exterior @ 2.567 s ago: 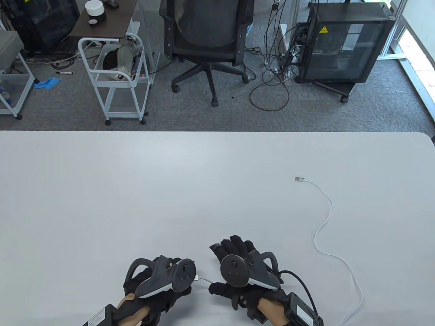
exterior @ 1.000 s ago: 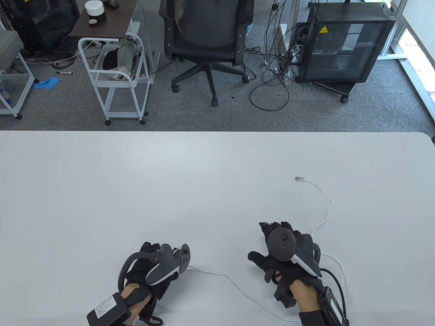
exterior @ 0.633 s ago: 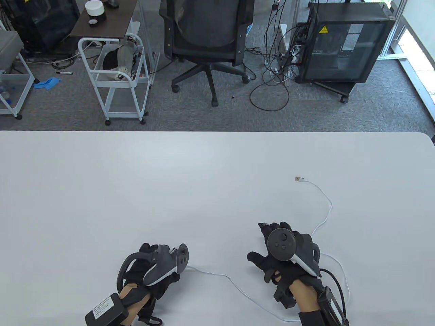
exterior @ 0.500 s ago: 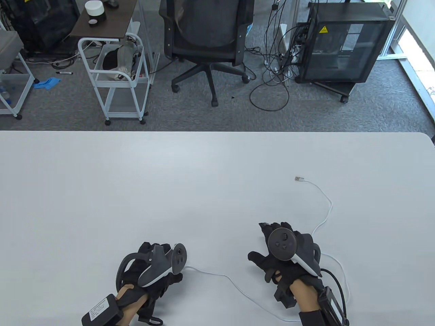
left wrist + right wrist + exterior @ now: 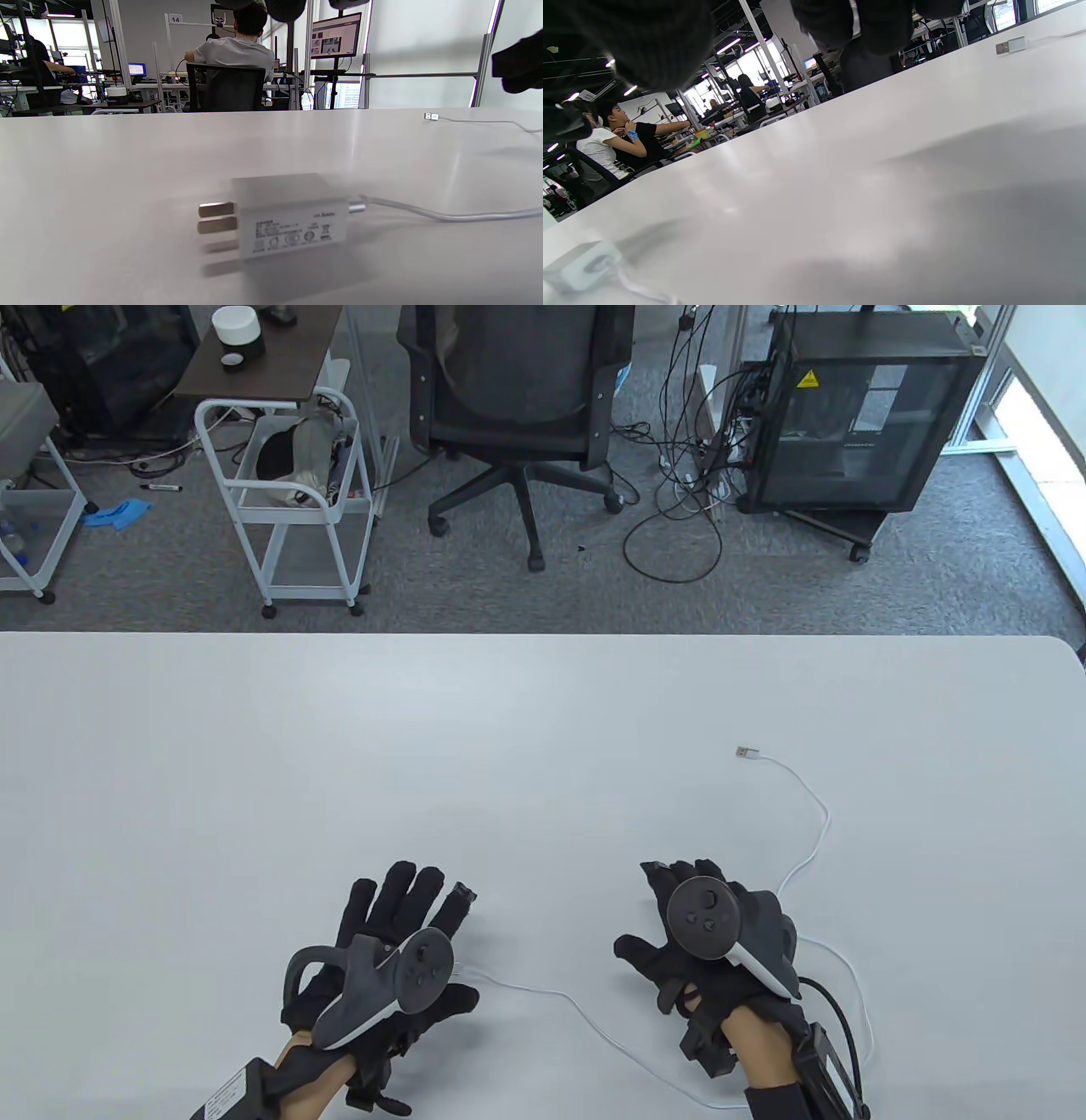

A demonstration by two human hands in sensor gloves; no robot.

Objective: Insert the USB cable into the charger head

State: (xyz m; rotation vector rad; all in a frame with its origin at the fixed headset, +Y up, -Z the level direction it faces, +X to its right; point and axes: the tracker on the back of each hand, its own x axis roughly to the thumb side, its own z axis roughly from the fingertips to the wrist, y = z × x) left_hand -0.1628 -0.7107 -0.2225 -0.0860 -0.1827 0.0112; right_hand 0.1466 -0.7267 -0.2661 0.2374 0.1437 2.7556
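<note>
Since half a second earlier, my left hand (image 5: 390, 959) had flattened out from a curled grip, fingers spread over the bench (image 5: 254, 746) and holding nothing I could see from the table view; the right hand (image 5: 704, 942) lay open too, palm down, gripping nothing, with the USB cable (image 5: 585, 1014) trailing between them and its free plug (image 5: 746, 752) well apart up the bench. From the left wrist view, the charger head (image 5: 288, 214) lay on its side just below my fingers, cable apparently seated. My worry was that any sleeve snag on the slack loop would tug the connector back out. From the right wrist view, the charger (image 5: 579, 264) was blurred at the corner, so I couldn't confirm full seating.
</note>
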